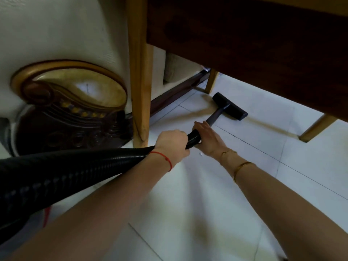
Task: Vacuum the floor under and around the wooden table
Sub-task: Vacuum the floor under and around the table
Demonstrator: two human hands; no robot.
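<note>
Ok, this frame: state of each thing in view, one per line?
Left hand: grips the hose.
Right hand: grips the hose end.
Hose: held, runs off left.
Vacuum head: flat on floor, under table.
Table: standing.
Floor: white tiles.

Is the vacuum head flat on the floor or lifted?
Flat, apparently: the head lies on the tiles under the table.

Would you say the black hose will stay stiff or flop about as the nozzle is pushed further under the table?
The hose is ribbed and curves, so it probably flexes. The nozzle sits flat on smooth tiles, so it likely slides easily.
</note>
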